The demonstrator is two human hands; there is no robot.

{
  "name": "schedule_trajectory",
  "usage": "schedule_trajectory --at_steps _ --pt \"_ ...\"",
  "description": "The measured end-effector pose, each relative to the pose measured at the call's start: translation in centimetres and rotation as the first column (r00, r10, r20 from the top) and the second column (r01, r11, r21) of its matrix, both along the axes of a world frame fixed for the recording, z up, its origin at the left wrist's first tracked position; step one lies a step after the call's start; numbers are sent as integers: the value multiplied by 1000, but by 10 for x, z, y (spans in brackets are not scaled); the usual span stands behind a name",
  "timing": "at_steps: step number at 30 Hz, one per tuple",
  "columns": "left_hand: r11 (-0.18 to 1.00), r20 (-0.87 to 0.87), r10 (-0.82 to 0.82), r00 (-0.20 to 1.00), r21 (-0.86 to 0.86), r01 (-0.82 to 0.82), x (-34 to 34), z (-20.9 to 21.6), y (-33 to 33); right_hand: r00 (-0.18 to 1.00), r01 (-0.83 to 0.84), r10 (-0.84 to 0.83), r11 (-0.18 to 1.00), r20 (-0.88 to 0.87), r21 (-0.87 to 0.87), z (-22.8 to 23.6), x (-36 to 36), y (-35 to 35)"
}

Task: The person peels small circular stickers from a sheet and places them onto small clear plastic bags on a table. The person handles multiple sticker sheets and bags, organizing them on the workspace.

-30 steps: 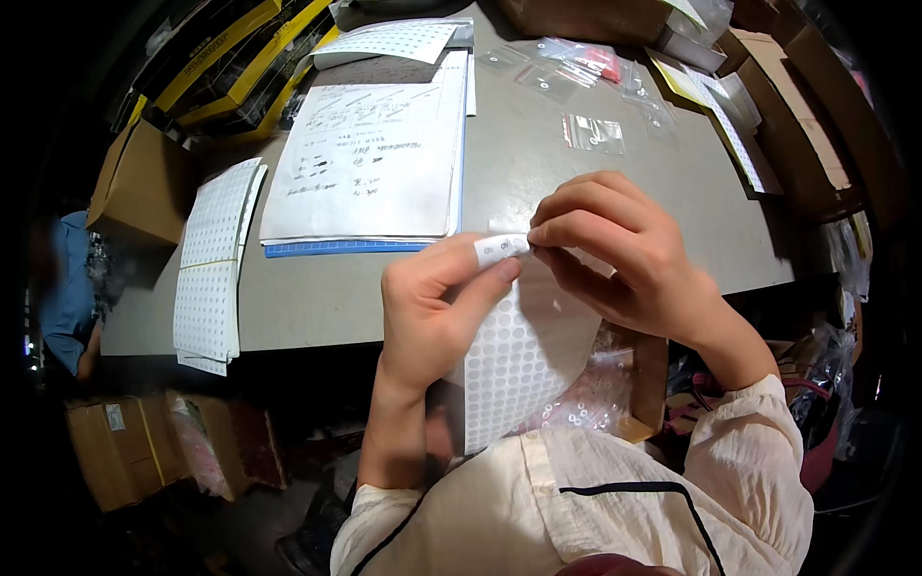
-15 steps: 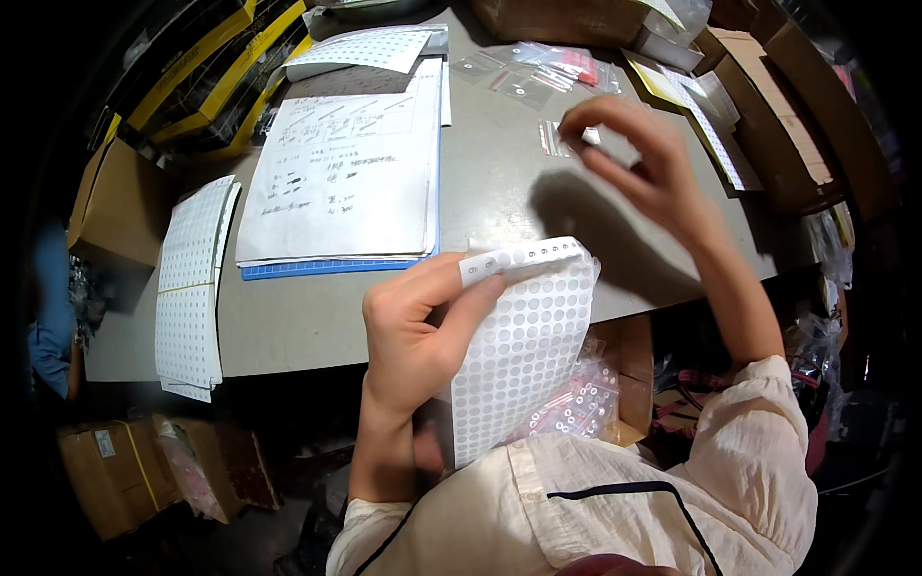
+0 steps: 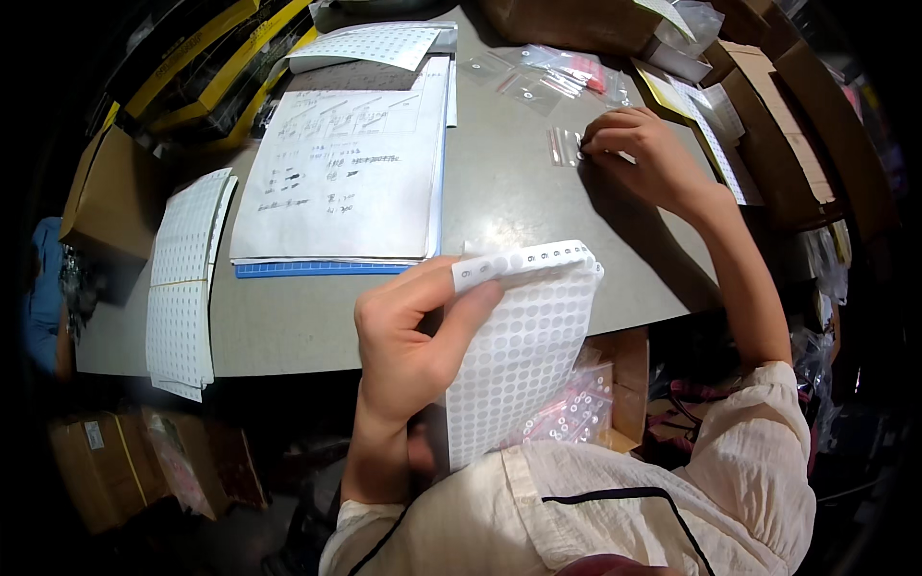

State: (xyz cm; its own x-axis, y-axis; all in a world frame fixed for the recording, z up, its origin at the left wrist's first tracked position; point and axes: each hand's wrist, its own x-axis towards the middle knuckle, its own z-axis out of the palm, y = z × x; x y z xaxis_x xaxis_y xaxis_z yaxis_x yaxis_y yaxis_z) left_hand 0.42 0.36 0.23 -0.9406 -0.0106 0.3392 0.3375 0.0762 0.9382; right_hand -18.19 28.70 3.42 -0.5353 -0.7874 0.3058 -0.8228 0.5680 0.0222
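Observation:
My left hand (image 3: pixel 408 331) grips a sheet of round white stickers (image 3: pixel 523 355) between thumb and fingers. The sheet's top edge is folded over, showing a strip of printed dots, and its lower part hangs toward my lap. At the right of the grey table, my right hand (image 3: pixel 648 158) is closed, its fingertips down at the right end of a small clear zip bag (image 3: pixel 565 147). The bag lies flat on the table. Whatever is between those fingertips is hidden or too small to make out.
Several clear bags (image 3: pixel 528 88) with small rings lie farther back. Written papers (image 3: pixel 336 206) rest on a blue board, beside a banded stack of printed sheets (image 3: pixel 182 283). Cardboard boxes (image 3: pixel 778 125) line the right. Below the table edge, a box holds bags of white rings (image 3: pixel 576 408).
My right hand has come down onto the small zip bag, and its thumb and fingers, apart before, have closed together. The left hand keeps its hold on the sticker sheet.

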Motion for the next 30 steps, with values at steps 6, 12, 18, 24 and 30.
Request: schedule_trajectory --at_steps 6,12,18,24,30 --pt "989 126 7 992 147 -26 1 1 4 994 -83 94 981 56 -174 32 55 -22" --pt "988 216 -20 976 155 -14 3 1 0 915 -262 348 898 205 -355 32 98 -69" --pt "999 47 -6 999 53 3 -1 -3 2 897 -251 354 901 264 -354 33 94 -72" --pt "997 -22 63 998 -51 -64 1 0 2 826 -198 405 859 393 -472 33 80 -69" --pt "996 -6 83 997 -38 -83 -2 2 3 997 -16 48 893 58 -450 12 -29 -54"
